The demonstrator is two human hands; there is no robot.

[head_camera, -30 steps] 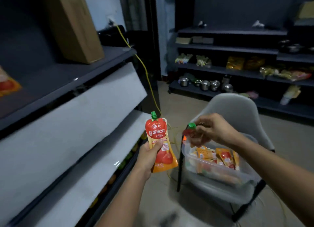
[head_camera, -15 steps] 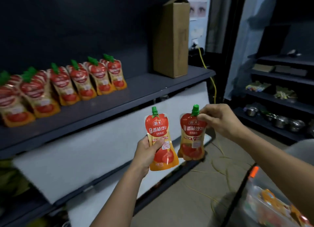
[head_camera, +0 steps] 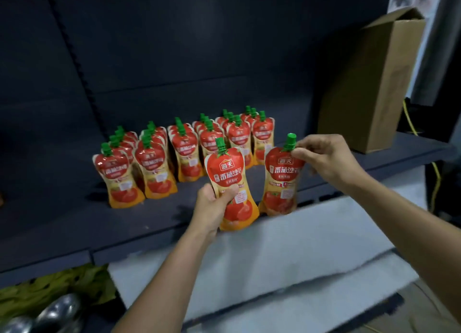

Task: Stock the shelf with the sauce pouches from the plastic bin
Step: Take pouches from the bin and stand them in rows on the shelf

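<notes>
While pouch 1 (head_camera: pixel 228 168) and pouch 2 (head_camera: pixel 283 180) both hang upright, caps up, L hand (head_camera: pixel 212 205) grips pouch 1 at its waist, base in front of the shelf (head_camera: pixel 74 223) edge, not yet over it. R hand (head_camera: pixel 324 158) pinches pouch 2 beside the cap, base at or just on the lip. Stocked rows (head_camera: pixel 184 153) stand behind, to the left. R hand is nearer the open spot, so pouch 2 prob. seats first. Bin not in view.
</notes>
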